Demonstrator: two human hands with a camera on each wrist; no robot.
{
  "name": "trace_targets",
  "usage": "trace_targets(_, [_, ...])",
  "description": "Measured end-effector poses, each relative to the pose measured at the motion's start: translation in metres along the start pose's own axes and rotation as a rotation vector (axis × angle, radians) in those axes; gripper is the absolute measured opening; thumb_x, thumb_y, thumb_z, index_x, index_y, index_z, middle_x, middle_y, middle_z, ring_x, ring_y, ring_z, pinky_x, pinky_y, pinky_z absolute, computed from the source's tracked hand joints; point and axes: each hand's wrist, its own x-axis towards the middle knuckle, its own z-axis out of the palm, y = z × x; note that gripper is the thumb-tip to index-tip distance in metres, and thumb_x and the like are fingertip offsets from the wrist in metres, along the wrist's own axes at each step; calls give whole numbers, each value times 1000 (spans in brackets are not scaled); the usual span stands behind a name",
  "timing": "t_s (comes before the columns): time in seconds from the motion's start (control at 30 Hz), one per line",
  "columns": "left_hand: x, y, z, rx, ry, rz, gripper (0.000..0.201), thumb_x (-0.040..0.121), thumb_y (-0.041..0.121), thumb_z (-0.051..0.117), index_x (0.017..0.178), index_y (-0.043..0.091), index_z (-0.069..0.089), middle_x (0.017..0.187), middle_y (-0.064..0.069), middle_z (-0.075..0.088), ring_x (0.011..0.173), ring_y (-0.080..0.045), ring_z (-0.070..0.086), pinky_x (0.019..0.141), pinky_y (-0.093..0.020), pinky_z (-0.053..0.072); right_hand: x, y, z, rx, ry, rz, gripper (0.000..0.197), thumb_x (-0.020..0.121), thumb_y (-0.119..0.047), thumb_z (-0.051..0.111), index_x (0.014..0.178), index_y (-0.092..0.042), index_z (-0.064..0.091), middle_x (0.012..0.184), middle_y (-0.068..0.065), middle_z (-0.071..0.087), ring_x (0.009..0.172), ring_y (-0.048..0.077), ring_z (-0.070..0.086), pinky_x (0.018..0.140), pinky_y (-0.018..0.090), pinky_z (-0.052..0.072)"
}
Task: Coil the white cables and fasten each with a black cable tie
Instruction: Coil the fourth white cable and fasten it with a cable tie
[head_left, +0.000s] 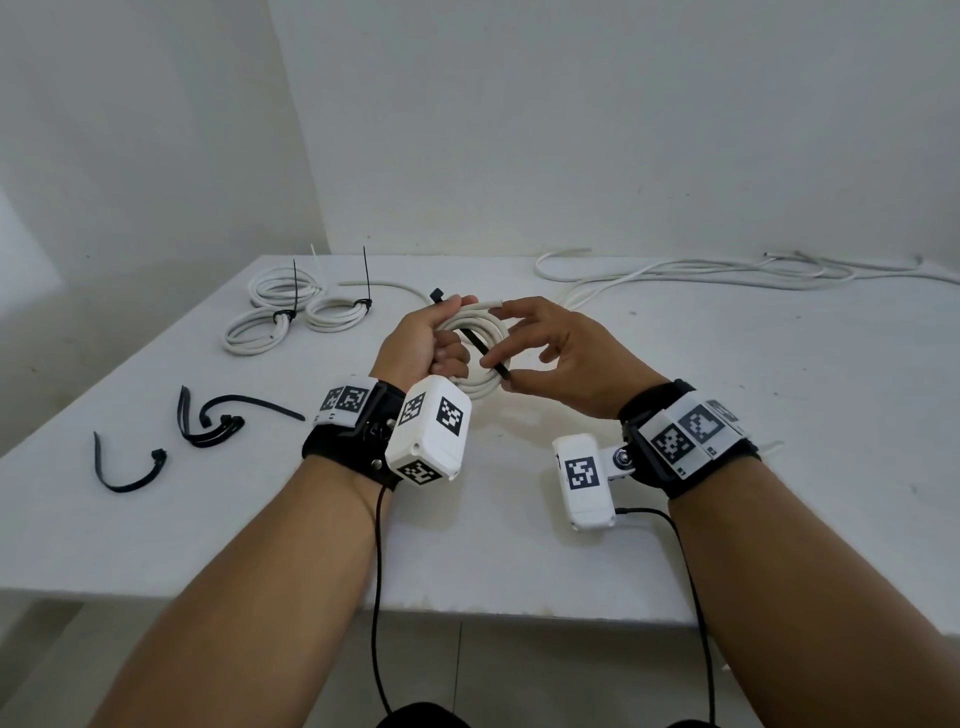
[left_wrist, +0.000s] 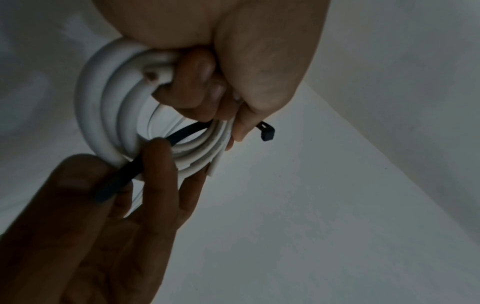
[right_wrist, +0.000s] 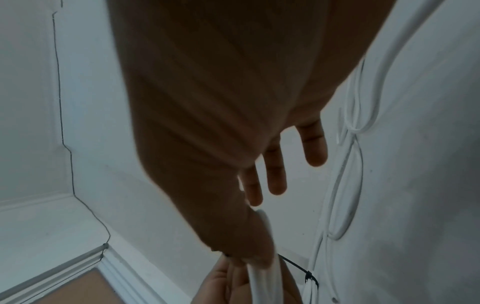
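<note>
We see a white table (head_left: 675, 467) filling most of the head view, set against pale walls. Along its far right edge a long loose white cable (head_left: 701, 270) lies in uncoiled runs. At the far left lie three finished coils (head_left: 291, 306), each a small ring of white cable, and black ties cinch at least two of them, with their tails standing up. Nearer on the left side, several spare black ties (head_left: 208, 421) lie curved on the surface, apart from the coils.

Above the middle of the table both hands meet over a held coil (head_left: 480, 338), a few turns of white cable raised off the surface. Our left hand (head_left: 421, 338) grips one side of this coil, fingers curled round the bundled turns; the left wrist view shows a cut end of the cable tucked against those fingers. Our right hand (head_left: 561, 358) pinches the tail of a black cable tie (head_left: 485, 353) between thumb and forefinger while the other fingers stay spread and relaxed, as the right wrist view confirms. The tie runs through the middle of the coil, and its square head (left_wrist: 267, 132) sticks out past the left thumb on the far side. The tie is not yet closed into a loop.
</note>
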Motion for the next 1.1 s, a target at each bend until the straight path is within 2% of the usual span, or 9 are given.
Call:
trace_targets(0.1, [-2, 0, 2, 14, 8, 18, 15, 98, 25, 56, 90, 18, 67, 49, 8, 22, 36, -5, 24, 29, -16, 21, 1, 0, 2, 6, 50, -7, 17, 82, -20, 78, 95, -31, 78, 131, -17, 52, 118, -9, 47, 84, 2, 34])
trace_targets(0.27, [-10, -6, 10, 130, 18, 64, 12, 95, 22, 59, 97, 14, 67, 51, 7, 23, 40, -5, 21, 35, -16, 15, 4, -3, 4, 5, 198, -61, 7, 84, -27, 77, 91, -28, 78, 142, -19, 48, 127, 1, 47, 97, 19, 41])
trace_targets(0.33, [-12, -11, 14, 220, 2, 75, 14, 96, 21, 58, 90, 13, 66, 50, 7, 27, 40, -5, 20, 35, -16, 13, 5, -4, 4, 27, 222, -115, 7, 85, -22, 77, 90, -25, 79, 139, -18, 55, 121, 2, 54, 95, 17, 44])
trace_targets(0.43, [-12, -19, 19, 313, -4, 69, 12, 94, 15, 55, 83, 11, 58, 55, 5, 28, 40, -6, 20, 32, -16, 14, 5, -3, 4, 76, 257, -118, 9, 84, -14, 75, 91, -19, 80, 116, -13, 71, 106, 2, 64, 84, 11, 43])
trace_targets(0.5, [-14, -22, 21, 382, -23, 49, 8, 92, 11, 54, 83, 11, 53, 53, 6, 27, 41, -7, 19, 32, -17, 15, 5, -3, 2, 77, 308, -83, 9, 85, -14, 74, 91, -19, 79, 103, -14, 74, 98, 0, 66, 78, 10, 42])
trace_targets(0.63, [-17, -26, 24, 499, -92, 69, 28, 94, 11, 52, 68, 17, 46, 54, 5, 24, 44, -8, 19, 37, -18, 13, 4, -4, -1, 69, 409, -6, 9, 87, -15, 72, 90, -22, 78, 90, -16, 74, 83, -5, 64, 70, 11, 43])
trace_targets(0.87, [-21, -32, 31, 571, -99, 230, 21, 100, 21, 53, 90, 16, 70, 56, 3, 30, 43, -10, 21, 39, -17, 19, 6, -5, -5, 169, 460, 110, 10, 91, -13, 67, 88, -11, 77, 82, -5, 75, 69, -7, 63, 64, 6, 41])
trace_targets(0.97, [-20, -30, 30, 545, 6, 282, 20, 98, 24, 56, 97, 10, 71, 49, 7, 31, 42, -11, 24, 38, -18, 22, 7, -8, -3, 382, 467, 183, 14, 95, -14, 61, 93, -13, 75, 90, -3, 75, 78, 4, 66, 69, 12, 45])
trace_targets(1.1, [-18, -26, 26, 504, 81, 318, 22, 97, 24, 57, 97, 10, 75, 47, 8, 29, 39, -9, 24, 39, -17, 21, 5, -12, -4, 631, 412, 293, 12, 95, -14, 62, 105, -15, 68, 82, -1, 76, 69, 9, 59, 60, 16, 43])
